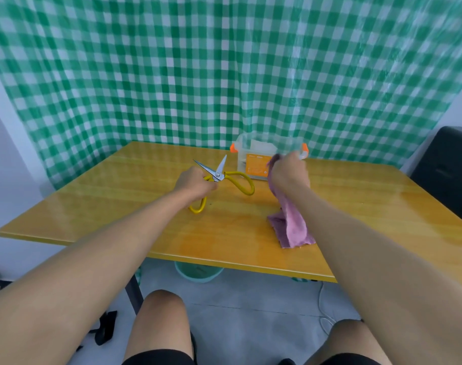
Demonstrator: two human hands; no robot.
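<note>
Your left hand (194, 183) curls round the yellow scissors (219, 175) at the middle of the counter (106, 206), blades apart. Your right hand (289, 172) grips the pink cloth (293, 222), lifted, its tail resting toward the near edge. You look set to cut: next, feed the cloth between the blades.

Your scissors (218, 175): yellow handles, silver blades.
Your cloth (293, 222): dusty pink, plain.
Table (119, 201) before you: glossy yellow-orange wood grain.
Curtain (198, 75): green-and-white check.
Box (253, 151): clear, orange clips, orange label.
Bin (198, 273): pale green.
Your shorts (158, 360): black.
</note>
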